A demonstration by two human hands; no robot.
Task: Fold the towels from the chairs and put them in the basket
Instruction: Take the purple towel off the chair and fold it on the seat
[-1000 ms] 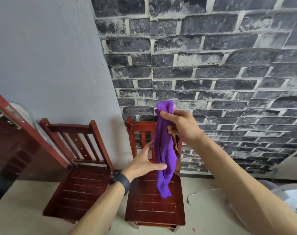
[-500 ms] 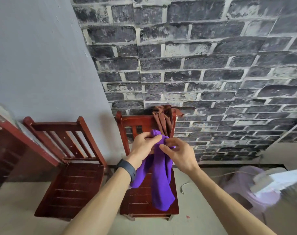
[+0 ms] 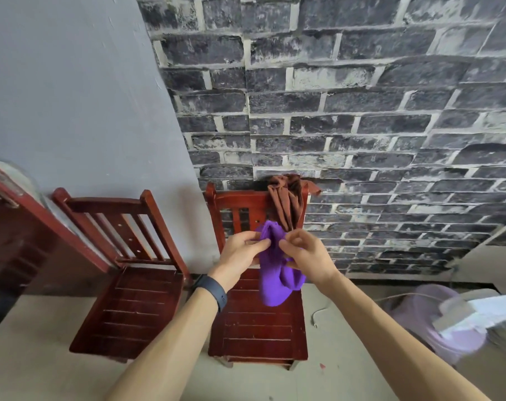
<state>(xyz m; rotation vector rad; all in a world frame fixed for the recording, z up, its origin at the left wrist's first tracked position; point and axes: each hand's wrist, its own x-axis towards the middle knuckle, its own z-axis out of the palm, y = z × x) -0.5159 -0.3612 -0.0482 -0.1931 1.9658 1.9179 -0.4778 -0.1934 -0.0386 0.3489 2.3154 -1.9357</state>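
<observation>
Curled fingers [image 3: 259, 243] of the left hand [image 3: 238, 254] and fingers [image 3: 293, 241] of the right hand [image 3: 305, 257] pinched the top of the purple towel [image 3: 274, 285], close together. The towel hung bunched between them, above the seat of the right wooden chair [image 3: 257, 325]. A brown towel [image 3: 286, 201] lay draped over that chair's back rail, just behind the hands. A dark wristband [image 3: 211, 292] circled the left wrist. The left wooden chair [image 3: 136, 302] stood beside it. A blurred lavender plastic object [image 3: 431, 308] sat on the floor at right.
</observation>
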